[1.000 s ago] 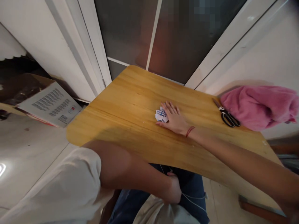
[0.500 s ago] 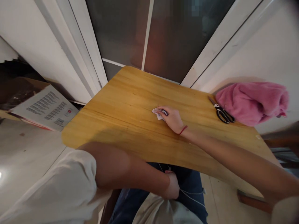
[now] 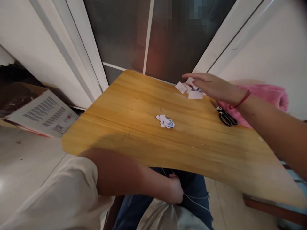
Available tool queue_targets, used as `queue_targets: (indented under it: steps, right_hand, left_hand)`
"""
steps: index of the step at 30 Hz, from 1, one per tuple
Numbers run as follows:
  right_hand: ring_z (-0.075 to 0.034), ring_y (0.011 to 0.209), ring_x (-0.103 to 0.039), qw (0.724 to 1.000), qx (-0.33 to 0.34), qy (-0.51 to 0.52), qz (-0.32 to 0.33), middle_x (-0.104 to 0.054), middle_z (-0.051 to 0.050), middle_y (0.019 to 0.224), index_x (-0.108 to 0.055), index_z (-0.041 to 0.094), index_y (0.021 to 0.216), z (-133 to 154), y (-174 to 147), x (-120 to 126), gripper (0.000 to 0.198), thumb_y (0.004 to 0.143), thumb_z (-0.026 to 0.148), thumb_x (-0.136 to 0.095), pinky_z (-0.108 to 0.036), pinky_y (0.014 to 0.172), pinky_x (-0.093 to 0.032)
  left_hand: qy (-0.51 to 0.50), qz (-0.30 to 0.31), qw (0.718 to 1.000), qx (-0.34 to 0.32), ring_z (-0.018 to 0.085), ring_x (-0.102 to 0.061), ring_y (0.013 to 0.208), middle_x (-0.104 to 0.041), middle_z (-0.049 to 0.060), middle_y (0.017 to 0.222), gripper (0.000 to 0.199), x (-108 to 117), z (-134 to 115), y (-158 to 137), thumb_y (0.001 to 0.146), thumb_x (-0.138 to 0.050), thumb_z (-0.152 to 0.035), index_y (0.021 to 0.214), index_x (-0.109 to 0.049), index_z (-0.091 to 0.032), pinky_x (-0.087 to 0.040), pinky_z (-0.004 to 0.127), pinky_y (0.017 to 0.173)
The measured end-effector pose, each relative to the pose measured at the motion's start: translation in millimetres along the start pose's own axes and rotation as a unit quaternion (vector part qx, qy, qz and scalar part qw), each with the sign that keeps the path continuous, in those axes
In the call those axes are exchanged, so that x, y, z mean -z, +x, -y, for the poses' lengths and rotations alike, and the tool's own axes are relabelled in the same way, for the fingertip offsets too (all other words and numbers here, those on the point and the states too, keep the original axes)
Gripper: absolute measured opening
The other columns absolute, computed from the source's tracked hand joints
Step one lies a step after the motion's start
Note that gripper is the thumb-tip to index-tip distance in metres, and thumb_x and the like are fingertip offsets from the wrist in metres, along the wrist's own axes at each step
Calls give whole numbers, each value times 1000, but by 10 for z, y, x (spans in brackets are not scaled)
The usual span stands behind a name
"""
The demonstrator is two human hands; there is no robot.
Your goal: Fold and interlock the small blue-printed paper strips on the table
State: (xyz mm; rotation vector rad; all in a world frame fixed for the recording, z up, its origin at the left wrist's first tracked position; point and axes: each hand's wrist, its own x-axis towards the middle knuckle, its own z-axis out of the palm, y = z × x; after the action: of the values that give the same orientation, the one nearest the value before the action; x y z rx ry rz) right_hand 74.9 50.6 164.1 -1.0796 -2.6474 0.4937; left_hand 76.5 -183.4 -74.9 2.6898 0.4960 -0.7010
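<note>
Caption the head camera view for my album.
Right hand by loose paper slips over a wooden table, small paper pile nearer the wearer.

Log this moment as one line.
Right hand: at loose paper slips; left hand: at lap; table: paper pile, scissors; pink cloth: beside scissors

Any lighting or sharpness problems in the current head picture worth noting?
In the head view: a soft shadow on the wooden table near the left arm; glare on the floor at the left edge; blue marks on the paper pile and print on the box too soft to read; a pixelated patch over the door glass.
</note>
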Motion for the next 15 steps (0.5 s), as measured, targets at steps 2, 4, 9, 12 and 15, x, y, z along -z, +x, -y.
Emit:
queue_targets:
  steps: [2,4,9,12,15]
  right_hand:
    - [-18,119,-44,999,-37,21,-3,-46,-6,133,-35,17,135,32,-6,164,46,89,22,-31,-38,99,-34]
    - [-16,130,-29,997,-47,68,-8,-32,-1,143,-20,23,140,44,-27,255,51,89,24,-27,-38,105,-24]
    - [-20,137,3,995,61,82,-15,9,-3,150,6,18,142,43,-185,-72,75,86,46,-36,-39,109,-8]
    - [-31,134,14,999,10,-37,30,17,-5,148,9,25,142,10,-348,-640,97,73,65,-47,-58,105,0]
    - [-34,134,14,995,0,-74,71,11,-8,149,7,25,142,-58,-470,-1203,101,70,70,-47,-63,103,1]
  left_hand:
    - [-14,-15,1000,-3,31,-59,80,-69,6,74,22,-36,5,28,45,-79,-16,38,-58,-20,-44,45,66]
    - [-24,-47,999,-7,31,-60,76,-68,7,68,29,-69,8,51,42,-80,-18,32,-53,-19,-43,45,65]
    - [-25,-69,997,3,30,-60,73,-67,8,67,31,-147,10,46,43,-78,-14,29,-49,-17,-40,42,61]
    - [-32,-118,992,5,29,-59,70,-65,8,63,22,-221,10,63,45,-75,-16,35,-56,-18,-37,41,60]
    - [-56,-153,982,90,27,-58,66,-62,8,56,15,-303,-5,162,44,-74,-16,39,-60,-20,-36,38,58]
